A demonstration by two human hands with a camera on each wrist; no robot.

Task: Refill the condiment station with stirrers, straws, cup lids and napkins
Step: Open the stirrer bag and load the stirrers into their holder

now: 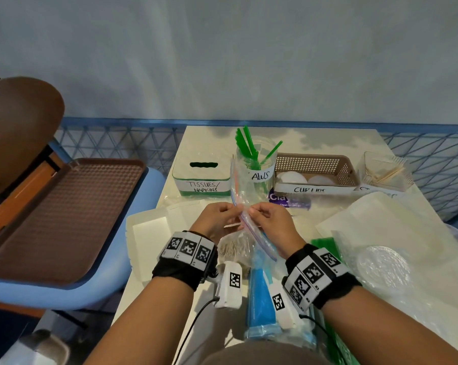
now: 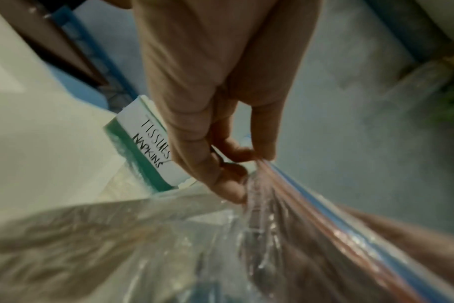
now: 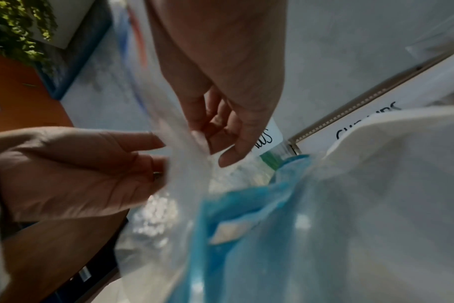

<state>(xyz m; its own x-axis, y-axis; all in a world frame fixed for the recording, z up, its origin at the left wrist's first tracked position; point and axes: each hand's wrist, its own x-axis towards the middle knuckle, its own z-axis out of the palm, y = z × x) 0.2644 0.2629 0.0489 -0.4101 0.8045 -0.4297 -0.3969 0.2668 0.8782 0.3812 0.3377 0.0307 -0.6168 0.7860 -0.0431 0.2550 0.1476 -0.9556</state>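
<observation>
Clear zip bag between both hands

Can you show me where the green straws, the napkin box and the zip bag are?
green straws [image 1: 246, 143], head view, on the sticks above the jar
napkin box [image 1: 201, 177], head view, on its white top
zip bag [image 1: 245, 185], head view, on its clear upper part

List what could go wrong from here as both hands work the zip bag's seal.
1. Both hands, left and right, pinch the zip bag at its seal; a sudden pull might spill the wooden sticks inside.
2. The bag hangs right before the straw jar; a jerk forward could topple it.
</observation>
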